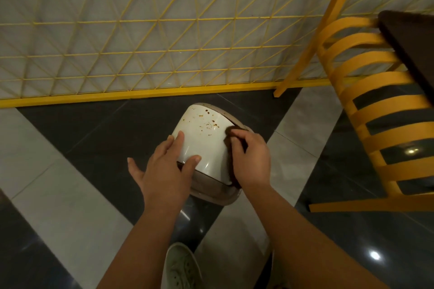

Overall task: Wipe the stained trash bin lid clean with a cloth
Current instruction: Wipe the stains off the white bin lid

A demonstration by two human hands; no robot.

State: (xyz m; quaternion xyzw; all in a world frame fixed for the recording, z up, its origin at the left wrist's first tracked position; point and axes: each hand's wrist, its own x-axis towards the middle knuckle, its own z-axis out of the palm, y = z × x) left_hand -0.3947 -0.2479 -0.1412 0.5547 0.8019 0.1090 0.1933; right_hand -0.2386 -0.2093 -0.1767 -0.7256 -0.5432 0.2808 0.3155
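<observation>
1. The trash bin lid [202, 134], white and spotted with brown stains toward its far end, sits on its bin on the dark floor tile [98, 129], near the yellow lattice fence [141, 37].
2. The left hand [164, 171] rests on the lid's near left edge, fingers straight and spread (holding nothing).
3. The right hand [252, 159] grips a dark brown cloth [231, 139], fingers curled round it, pressing it on the lid's right side.
4. A yellow slatted chair [375, 110] stands to the right.

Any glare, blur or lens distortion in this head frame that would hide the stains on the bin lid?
Head view: dim warm light; glare spots sit on the glossy floor, only thin highlights on the lid; wide-angle bending curves the yellow lattice; the chair edge is soft; stains stay legible.
</observation>
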